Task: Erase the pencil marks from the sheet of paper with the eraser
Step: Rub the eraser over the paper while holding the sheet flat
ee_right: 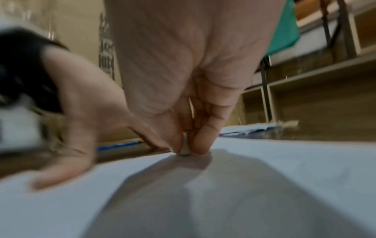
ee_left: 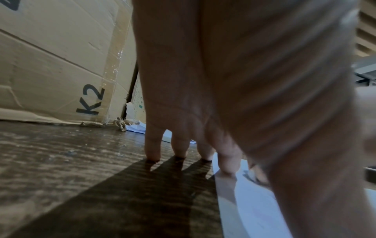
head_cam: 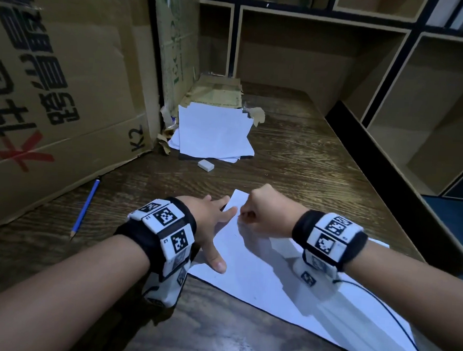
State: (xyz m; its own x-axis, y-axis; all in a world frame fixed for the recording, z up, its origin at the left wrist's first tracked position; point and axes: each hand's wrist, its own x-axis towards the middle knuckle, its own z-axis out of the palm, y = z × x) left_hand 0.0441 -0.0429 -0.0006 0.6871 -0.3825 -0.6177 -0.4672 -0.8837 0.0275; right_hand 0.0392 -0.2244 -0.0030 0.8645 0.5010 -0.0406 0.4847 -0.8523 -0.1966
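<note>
1. One small eraser [ee_right: 184, 149] sits pinched in our right hand [head_cam: 266, 213], pressed onto the sheet of paper [head_cam: 260, 273] near its far corner to rub the marks.
2. Our left hand [head_cam: 211, 222] lies flat with fingers spread, pinning the paper's edge to the table [head_cam: 293, 157] so it cannot slide.
3. Another eraser [head_cam: 206, 165] and a pencil [head_cam: 85, 210] lie apart, unused.

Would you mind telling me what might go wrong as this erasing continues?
The right hand rubs a small eraser near the far corner of the sheet; the paper could crease or tear there. The left hand presses only the sheet's edge, so it may slip.
</note>
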